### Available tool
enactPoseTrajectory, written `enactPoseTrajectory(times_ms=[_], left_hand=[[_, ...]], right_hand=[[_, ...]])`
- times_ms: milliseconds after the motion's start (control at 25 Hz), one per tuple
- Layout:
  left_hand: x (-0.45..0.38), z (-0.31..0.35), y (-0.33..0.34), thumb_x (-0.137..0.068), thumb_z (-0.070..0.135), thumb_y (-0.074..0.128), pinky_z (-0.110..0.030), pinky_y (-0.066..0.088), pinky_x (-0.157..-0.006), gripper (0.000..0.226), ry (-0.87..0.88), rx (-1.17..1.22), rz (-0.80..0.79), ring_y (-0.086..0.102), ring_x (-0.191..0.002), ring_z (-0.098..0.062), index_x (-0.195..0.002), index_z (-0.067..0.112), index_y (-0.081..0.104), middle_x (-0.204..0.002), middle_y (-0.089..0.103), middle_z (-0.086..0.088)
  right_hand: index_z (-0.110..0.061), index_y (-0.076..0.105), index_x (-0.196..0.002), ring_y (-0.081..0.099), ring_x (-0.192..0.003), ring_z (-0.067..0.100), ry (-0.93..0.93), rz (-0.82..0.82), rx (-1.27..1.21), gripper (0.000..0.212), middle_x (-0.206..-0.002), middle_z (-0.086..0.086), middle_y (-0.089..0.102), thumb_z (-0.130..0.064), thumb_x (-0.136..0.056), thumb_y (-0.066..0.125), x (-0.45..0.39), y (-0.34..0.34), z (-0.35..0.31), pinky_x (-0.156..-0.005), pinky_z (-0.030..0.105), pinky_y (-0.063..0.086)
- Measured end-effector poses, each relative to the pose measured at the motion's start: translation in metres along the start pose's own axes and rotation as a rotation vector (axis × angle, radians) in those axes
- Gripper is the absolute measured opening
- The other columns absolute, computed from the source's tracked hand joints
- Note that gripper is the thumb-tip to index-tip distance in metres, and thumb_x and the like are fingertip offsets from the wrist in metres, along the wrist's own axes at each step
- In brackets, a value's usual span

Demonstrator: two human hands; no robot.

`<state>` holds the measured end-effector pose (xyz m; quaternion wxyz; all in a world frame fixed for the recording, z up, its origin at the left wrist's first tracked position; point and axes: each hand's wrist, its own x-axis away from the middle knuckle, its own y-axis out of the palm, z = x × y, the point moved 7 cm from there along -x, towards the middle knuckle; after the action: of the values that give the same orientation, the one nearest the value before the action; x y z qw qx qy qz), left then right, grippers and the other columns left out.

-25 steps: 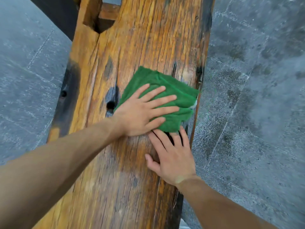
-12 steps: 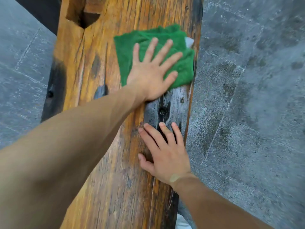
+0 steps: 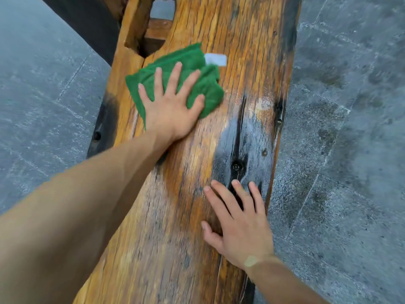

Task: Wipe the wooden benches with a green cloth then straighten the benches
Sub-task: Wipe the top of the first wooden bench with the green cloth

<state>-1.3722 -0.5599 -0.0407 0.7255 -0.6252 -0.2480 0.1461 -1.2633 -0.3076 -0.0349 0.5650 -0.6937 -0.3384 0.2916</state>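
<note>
Two hands are laid flat on the wooden table (image 3: 252,62). The left hand (image 3: 173,106), fingers spread, is pressed on the green cloth (image 3: 197,69) toward the left edge; the right hand (image 3: 238,227), open and empty, is rested near the right edge.

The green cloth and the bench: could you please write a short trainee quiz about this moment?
1. True or false: the left hand presses flat on the green cloth.
2. Where does the right hand rest? A) on the stone floor B) flat on the wooden bench C) on the cloth
3. Fill in: a white ___ shows at the cloth's far edge.

Key: 1 true; 2 B; 3 tag.
</note>
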Motion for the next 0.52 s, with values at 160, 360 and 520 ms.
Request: enactPoseTrajectory(times_ms=[160,360,520], left_hand=[[-0.047,-0.017,-0.006,-0.098,0.063,0.015,-0.074,-0.007,-0.113,0.060,-0.300,0.117,-0.003,-0.011,-0.154,-0.034,-0.156,0.052,0.005,-0.169,-0.007,0.009],[-0.033,0.044,-0.002,-0.099,0.063,0.011,-0.073,-0.007,-0.114,0.061,-0.041,0.023,-0.015,-0.011,-0.154,-0.035,-0.157,0.049,0.003,-0.169,-0.008,0.007],[0.040,0.076,0.013,-0.098,0.065,0.013,-0.072,0.000,-0.116,0.060,0.444,-0.099,-0.093,-0.005,-0.155,-0.034,-0.156,0.051,0.004,-0.170,-0.002,0.009]], right_hand=[[-0.025,0.050,-0.144,0.048,-0.132,0.032,0.002,-0.005,-0.029,0.066,-0.149,-0.006,0.047,-0.056,-0.086,0.053,-0.005,0.000,-0.001,-0.117,0.057,0.024],[-0.025,0.048,-0.146,0.046,-0.133,0.033,0.009,-0.049,-0.046,0.065,-0.150,-0.005,0.046,-0.054,-0.088,0.051,-0.002,0.002,0.003,-0.119,0.057,0.021],[-0.025,0.051,-0.143,0.048,-0.129,0.033,0.024,-0.064,-0.093,0.063,-0.148,-0.004,0.049,-0.052,-0.087,0.055,-0.002,-0.006,0.002,-0.117,0.055,0.024]])
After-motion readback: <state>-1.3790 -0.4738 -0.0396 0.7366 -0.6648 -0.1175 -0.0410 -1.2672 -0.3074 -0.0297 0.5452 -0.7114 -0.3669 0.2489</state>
